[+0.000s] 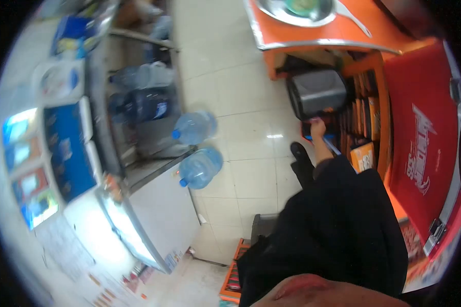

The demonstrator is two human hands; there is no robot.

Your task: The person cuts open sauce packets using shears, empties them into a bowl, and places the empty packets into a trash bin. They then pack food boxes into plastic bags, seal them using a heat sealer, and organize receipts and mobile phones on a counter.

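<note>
One bare forearm comes out of a black sleeve (pixel 343 204) and reaches to the low shelves under an orange counter (pixel 312 36). I take it to be my right hand (pixel 317 126). Its fingers are curled on a dark, blue-edged item (pixel 331 145) just below a grey bin (pixel 317 92). Beside the hand, orange boxes (pixel 362 156) stand in rows on the shelf. My left hand is out of sight. A black shoe (pixel 297 150) rests on the tiled floor next to the arm.
Two blue water jugs (pixel 200 168) lie on the white tiles beside a white chest freezer (pixel 164 215). A red panel (pixel 420 138) with white lettering fronts the counter. A metal bowl (pixel 297 13) sits on the counter. Orange crates (pixel 233 276) stand near my legs.
</note>
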